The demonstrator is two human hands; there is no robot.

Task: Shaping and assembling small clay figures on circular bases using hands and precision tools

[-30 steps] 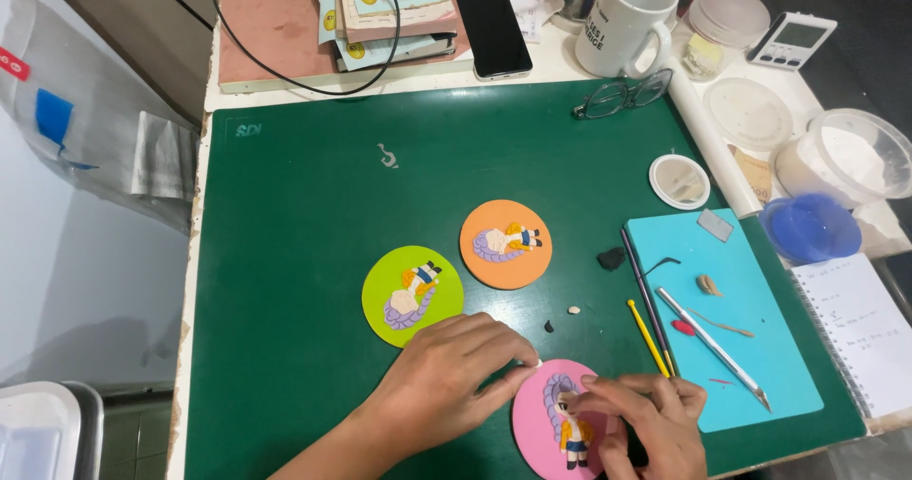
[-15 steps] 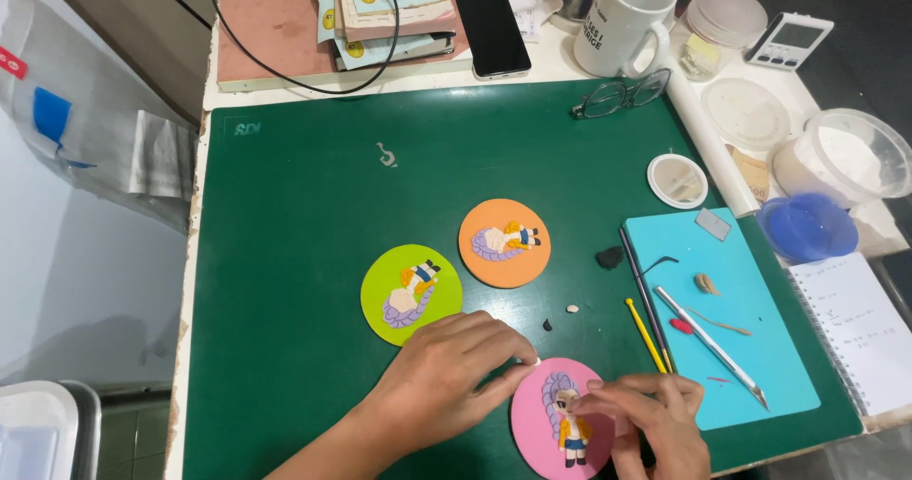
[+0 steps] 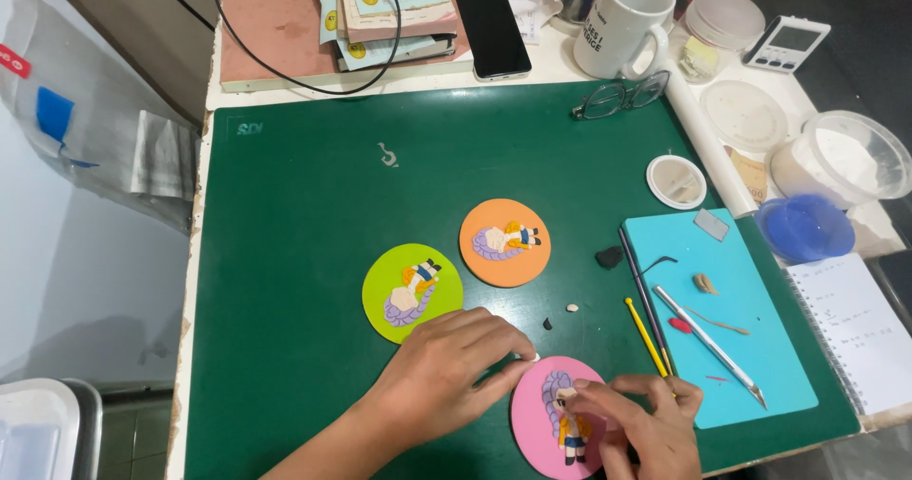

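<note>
A pink round disc [image 3: 532, 414] with a small clay figure on it lies at the near edge of the green cutting mat [image 3: 313, 205]. My left hand [image 3: 446, 371] rests flat on the mat, its fingertips touching the disc's left rim. My right hand [image 3: 641, 423] lies over the disc's right side, with the fingertips pinched at the figure's head. A green disc [image 3: 410, 292] and an orange disc [image 3: 504, 242], each bearing a similar clay figure, lie further up the mat.
A light blue mat [image 3: 750, 347] on the right holds a craft knife [image 3: 712, 344], a yellow tool [image 3: 646, 336] and clay bits. Behind are a white mug [image 3: 622, 19], a phone [image 3: 491, 29], glasses [image 3: 622, 95], tubs [image 3: 836, 162] and a notebook [image 3: 850, 328].
My hands and the pink disc have stayed almost in place; the right fingers have shifted slightly up onto the figure's head.
</note>
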